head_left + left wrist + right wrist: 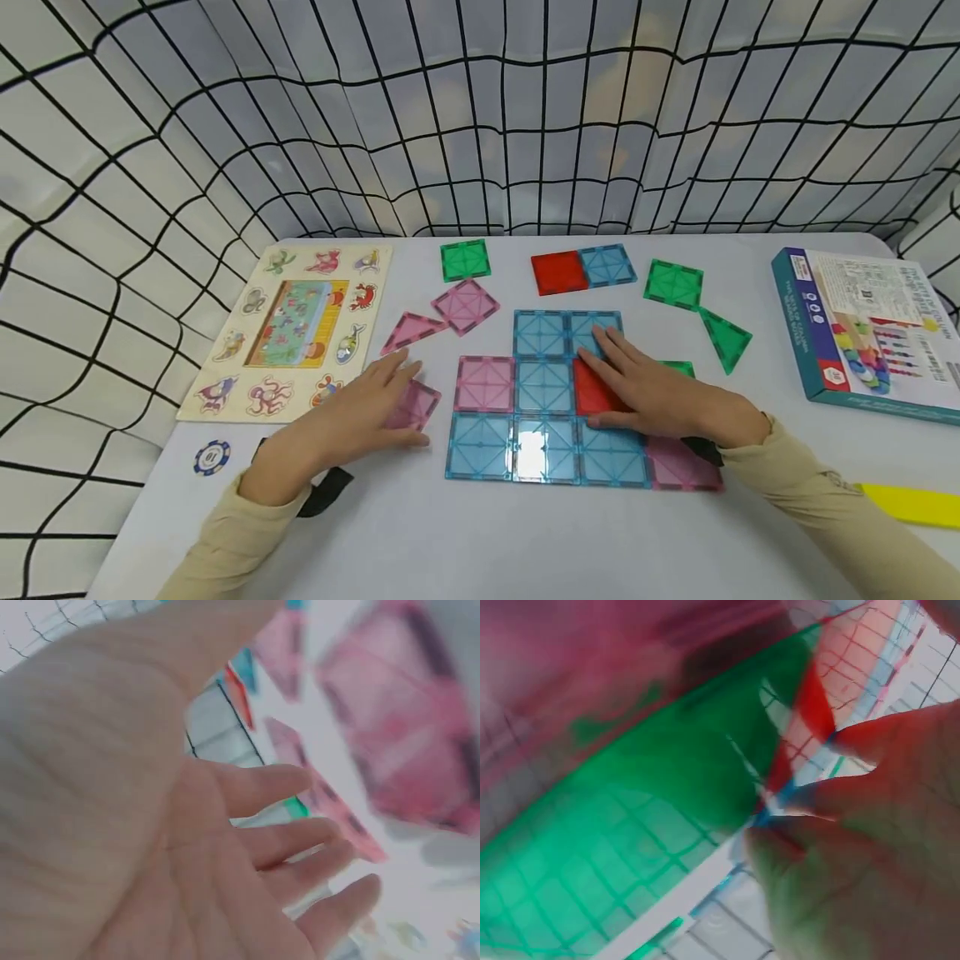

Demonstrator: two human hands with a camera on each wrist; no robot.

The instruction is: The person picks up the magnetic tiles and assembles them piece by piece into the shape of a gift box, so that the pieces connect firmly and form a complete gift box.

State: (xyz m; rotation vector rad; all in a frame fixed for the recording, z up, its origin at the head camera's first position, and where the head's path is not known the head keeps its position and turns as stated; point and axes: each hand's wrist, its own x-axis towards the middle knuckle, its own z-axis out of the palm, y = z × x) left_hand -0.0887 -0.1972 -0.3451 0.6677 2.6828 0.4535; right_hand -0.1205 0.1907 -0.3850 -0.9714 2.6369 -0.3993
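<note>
My right hand [656, 387] rests flat over a red square tile [591, 397] in a joined sheet of see-through tiles. Its fingertips reach onto a blue tile [587, 323] above. Partly hidden beneath this hand is a green tile [678, 367], seen large in the right wrist view, with a pink tile [686, 467] below it. The rest of the sheet is mostly blue squares [480, 446] plus one pink square [485, 385]. My left hand [352, 417], fingers spread and holding nothing, is over the table beside a loose pink tile [420, 407], partly covering it.
Loose tiles lie behind: a pink triangle [411, 331], pink square [467, 306], green squares [465, 260], a red-and-blue pair [558, 273] and a green triangle [726, 340]. A sea-animal puzzle board [300, 329] is left, a box [870, 333] right. Black netting [506, 129] rises behind.
</note>
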